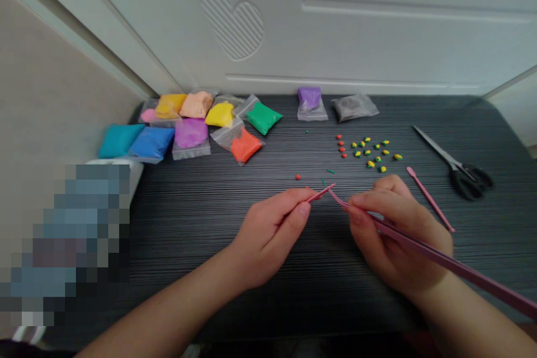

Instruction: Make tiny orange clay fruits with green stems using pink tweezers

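Between the thumb and fingers of my left hand (268, 229) is a thin pink pointed tool (325, 191), its tip aimed up and right. My right hand (396, 240) is closed around long pink tweezers (444, 259). Their curved tips meet the pink tool's end or lie very near it; anything pinched there is too small to make out. Just beyond the tips lie thin green clay strips (331, 171). A red clay ball (298, 177) sits further left. Beyond my right hand are a row of small red balls (342, 150) and several yellow-and-green clay pieces (371, 164).
Bagged clay in several colours lines the back left, including an orange bag (245, 145) and a green bag (263, 117). Purple (309, 98) and grey (354, 107) bags stand behind. Scissors (457, 168) and another pink tool (430, 198) lie right. A white panel (356, 45) bounds the table.
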A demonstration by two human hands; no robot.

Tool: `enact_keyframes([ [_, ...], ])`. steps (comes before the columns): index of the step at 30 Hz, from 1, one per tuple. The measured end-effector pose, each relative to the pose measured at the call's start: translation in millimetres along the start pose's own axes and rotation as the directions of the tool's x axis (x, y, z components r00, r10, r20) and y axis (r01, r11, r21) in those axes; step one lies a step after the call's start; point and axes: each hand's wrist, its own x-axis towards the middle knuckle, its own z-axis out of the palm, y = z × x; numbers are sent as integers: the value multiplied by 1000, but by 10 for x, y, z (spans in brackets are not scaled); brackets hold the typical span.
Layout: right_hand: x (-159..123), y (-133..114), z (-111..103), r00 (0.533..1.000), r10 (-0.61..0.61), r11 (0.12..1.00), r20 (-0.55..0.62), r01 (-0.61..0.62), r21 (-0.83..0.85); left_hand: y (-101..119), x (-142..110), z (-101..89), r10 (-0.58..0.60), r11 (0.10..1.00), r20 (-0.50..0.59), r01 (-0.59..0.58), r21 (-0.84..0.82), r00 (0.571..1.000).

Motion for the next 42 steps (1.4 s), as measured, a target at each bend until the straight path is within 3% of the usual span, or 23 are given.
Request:
enact_keyframes([
  [7, 7, -5, -29, 999, 21, 1000, 45, -21, -6, -14, 14, -28, 1, 996, -16, 0, 90, 1000],
  [10, 1, -4, -39, 995, 76, 997, 58, -76, -2, -98, 76, -111, -20, 967, -132, 53, 249, 991],
  [14, -6, 29, -20, 993, 113, 993, -41, -112, 22, -287, 208, -239, 50, 842, -264, 102, 530, 963],
  [19, -5, 72, 5, 973, 179, 984, -147, -179, 16, -455, 305, -276, 80, 671, -235, 122, 731, 969],
  [22, -5, 87, 5, 965, 198, 979, -173, -202, -7, -466, 313, -253, 133, 632, -211, 81, 771, 968],
  [28, -9, 160, 20, 964, 183, 980, -195, -195, -47, -409, 315, -187, 224, 748, -136, -81, 659, 965],
  [37, 40, 280, 30, 912, 351, 931, -212, -317, 180, -360, 397, -100, 78, 828, -152, 21, 560, 985],
  [42, 31, 325, 46, 887, 421, 888, -188, -360, 287, -333, 393, -76, 90, 904, -141, -22, 428, 986],
])
